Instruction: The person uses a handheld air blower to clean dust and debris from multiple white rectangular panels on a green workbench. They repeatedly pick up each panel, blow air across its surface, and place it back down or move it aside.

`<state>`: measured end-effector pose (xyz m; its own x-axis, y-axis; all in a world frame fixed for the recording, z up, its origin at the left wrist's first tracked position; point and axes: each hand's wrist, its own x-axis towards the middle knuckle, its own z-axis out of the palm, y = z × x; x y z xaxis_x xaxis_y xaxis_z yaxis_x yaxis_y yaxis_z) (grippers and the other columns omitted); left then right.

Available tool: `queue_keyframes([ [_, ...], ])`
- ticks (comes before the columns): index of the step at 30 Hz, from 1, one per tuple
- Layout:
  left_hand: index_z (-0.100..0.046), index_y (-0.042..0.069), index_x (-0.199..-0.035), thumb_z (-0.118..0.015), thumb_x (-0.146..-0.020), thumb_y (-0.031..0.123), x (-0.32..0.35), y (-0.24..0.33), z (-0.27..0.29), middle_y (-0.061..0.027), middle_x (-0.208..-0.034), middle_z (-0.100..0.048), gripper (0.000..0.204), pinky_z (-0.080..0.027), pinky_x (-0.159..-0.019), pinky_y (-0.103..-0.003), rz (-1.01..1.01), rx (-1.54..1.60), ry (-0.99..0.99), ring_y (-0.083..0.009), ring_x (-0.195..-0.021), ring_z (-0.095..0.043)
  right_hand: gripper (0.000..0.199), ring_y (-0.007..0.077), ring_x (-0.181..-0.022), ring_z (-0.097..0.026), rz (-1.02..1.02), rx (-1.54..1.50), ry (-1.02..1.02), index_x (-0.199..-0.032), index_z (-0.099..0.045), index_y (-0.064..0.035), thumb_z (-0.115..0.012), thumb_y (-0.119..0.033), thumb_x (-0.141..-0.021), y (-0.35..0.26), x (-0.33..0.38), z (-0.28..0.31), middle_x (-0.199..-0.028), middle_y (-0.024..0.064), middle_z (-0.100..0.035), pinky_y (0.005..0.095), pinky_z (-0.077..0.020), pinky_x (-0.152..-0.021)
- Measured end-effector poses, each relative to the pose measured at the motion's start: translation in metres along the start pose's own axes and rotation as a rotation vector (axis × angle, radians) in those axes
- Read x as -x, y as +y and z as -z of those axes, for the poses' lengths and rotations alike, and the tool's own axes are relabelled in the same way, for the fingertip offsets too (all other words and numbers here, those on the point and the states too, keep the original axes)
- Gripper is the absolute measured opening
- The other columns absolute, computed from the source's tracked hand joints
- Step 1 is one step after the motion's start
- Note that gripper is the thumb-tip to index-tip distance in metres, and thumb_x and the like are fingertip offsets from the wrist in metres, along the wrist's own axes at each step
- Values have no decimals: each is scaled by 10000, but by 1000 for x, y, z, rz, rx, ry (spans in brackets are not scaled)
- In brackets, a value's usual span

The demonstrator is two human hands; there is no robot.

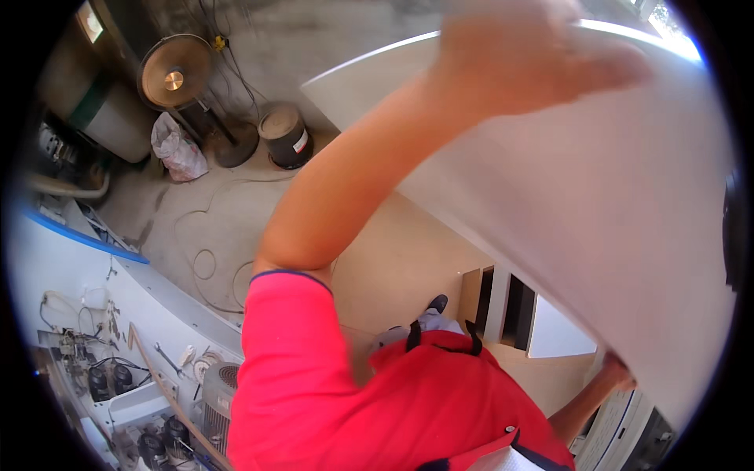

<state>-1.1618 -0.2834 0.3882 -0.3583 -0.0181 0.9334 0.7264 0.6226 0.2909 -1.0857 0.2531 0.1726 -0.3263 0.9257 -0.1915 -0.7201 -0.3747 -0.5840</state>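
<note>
A large white board (597, 188) stands tilted before me and fills the right side of the view. My left arm is raised, with my left hand (534, 59) at the board's upper edge. Its fingers go over that edge and the thumb lies across the near face; the hand is somewhat smeared by motion. Lower down at the right, my right hand (619, 372) is closed round the board's lower edge, its fingertips partly hidden.
A pedestal fan (174, 74), a white sack (177, 149) and a dark bucket (284, 137) stand by the far wall. At left is a white machine (165, 294) with motors and hoses. A thin cable loops over the floor. Open-fronted cabinets (503, 306) stand below the board.
</note>
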Motion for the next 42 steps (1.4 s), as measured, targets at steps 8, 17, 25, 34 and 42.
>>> queue_keyframes([
  [8, -594, 70, -733, -528, -966, 501, 25, -85, -27, -81, -545, -540, 494, -433, -453, -335, 2, -200, 150, -279, -482, -566, 568, 357, -1126, -595, -27, 120, -265, -1269, -591, -51, -454, -435, -874, 132, 63, -166, -1251, 132, -619, 540, -523, -872],
  [17, -500, 47, -721, -549, -954, 512, -2, -119, -106, -91, -457, -409, 522, -369, -373, -359, 100, -80, 147, -276, -378, -478, 538, 388, -1141, -589, -96, 206, -584, -1324, -534, 18, -423, -335, -932, 281, -56, -229, -1315, 196, -572, 513, -537, -933],
  [25, -513, 43, -704, -527, -980, 471, -24, -273, -196, -95, -480, -430, 510, -377, -406, -332, 284, 178, 187, -235, -396, -469, 539, 396, -1114, -600, -71, 290, -516, -1303, -521, 74, -408, -306, -936, 392, -88, -285, -1295, 229, -570, 507, -548, -909],
  [34, -467, 58, -678, -438, -994, 536, -56, -394, -282, -138, -489, -443, 574, -377, -411, -389, 425, 216, 242, -325, -419, -498, 542, 403, -1127, -587, -132, 349, -493, -1312, -493, 109, -391, -281, -950, 500, -168, -351, -1313, 242, -551, 512, -535, -923],
  [42, -398, 50, -662, -424, -1005, 514, -53, -454, -380, -172, -501, -390, 578, -348, -410, -415, 448, 110, 293, -379, -438, -470, 543, 406, -1240, -513, -134, 510, -788, -1363, -447, 93, -342, -263, -967, 601, -319, -368, -1419, 240, -469, 498, -439, -1049],
])
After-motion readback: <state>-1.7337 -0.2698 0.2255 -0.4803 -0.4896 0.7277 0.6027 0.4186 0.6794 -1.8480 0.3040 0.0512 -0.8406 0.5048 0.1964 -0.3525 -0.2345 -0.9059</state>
